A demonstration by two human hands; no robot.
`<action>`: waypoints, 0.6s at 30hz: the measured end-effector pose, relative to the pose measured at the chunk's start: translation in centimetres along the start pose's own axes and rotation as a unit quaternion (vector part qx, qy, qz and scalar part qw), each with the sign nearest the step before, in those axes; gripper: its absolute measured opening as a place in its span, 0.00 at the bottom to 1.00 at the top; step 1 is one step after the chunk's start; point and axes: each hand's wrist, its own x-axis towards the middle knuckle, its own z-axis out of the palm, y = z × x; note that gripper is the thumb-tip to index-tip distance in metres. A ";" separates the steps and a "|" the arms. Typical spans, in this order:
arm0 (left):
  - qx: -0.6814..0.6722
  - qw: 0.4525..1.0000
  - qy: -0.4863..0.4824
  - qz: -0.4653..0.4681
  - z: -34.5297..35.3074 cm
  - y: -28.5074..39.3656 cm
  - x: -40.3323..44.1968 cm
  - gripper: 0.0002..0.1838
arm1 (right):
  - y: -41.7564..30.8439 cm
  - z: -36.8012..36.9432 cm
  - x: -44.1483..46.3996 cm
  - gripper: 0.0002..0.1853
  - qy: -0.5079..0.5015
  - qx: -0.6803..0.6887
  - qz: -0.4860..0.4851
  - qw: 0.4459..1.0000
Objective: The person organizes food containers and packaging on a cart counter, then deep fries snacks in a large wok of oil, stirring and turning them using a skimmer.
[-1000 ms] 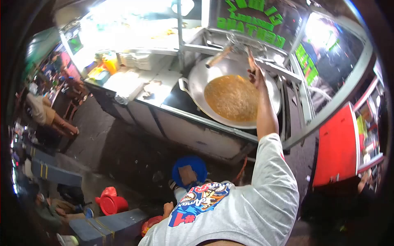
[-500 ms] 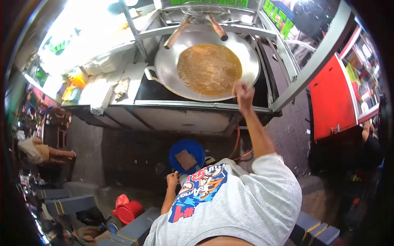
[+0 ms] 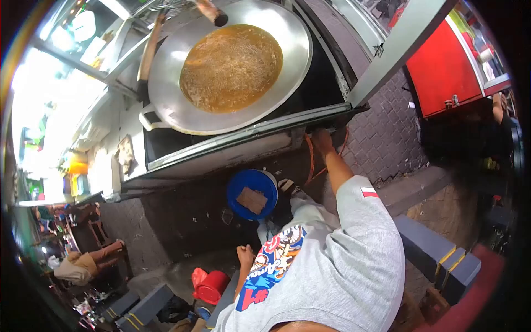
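Note:
My right hand [image 3: 322, 139] reaches under the front edge of the stall counter, beside an orange hose [image 3: 311, 157]. Shadow and the counter edge hide its fingers, so what it touches cannot be made out. My left hand [image 3: 245, 255] hangs low by my shirt, fingers curled in, with nothing visible in it. On the counter sits a wide metal wok [image 3: 296, 52] holding bubbling brown oil [image 3: 232, 69]. A wooden handle [image 3: 212, 12] and another wooden handle [image 3: 150, 55] extend over its rim.
A blue bucket [image 3: 237, 178] with a brown flat piece [image 3: 251, 200] on it stands on the ground below the counter. Grey benches [image 3: 426, 243] are behind me at the right, with a red container [image 3: 212, 288] at lower left. A red cabinet [image 3: 445, 66] stands to the right.
My right hand has dropped from the wok's rim to under the counter edge. My left hand has moved away from the bucket. The view has turned, shifting the wok up and left.

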 end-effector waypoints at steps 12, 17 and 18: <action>-0.047 0.972 -0.090 -0.213 2.5 -5.7 -2.8 0.20 | 7.4 7.5 11.4 0.22 -0.022 -0.149 -0.107 0.983; -0.118 0.938 -0.075 -0.318 2.5 -8.2 -2.9 0.19 | 7.6 8.4 13.1 0.21 -0.042 -0.160 -0.110 0.980; -0.121 0.934 -0.074 -0.327 2.5 -8.4 -2.9 0.19 | 7.9 8.6 13.2 0.21 -0.045 -0.164 -0.109 0.979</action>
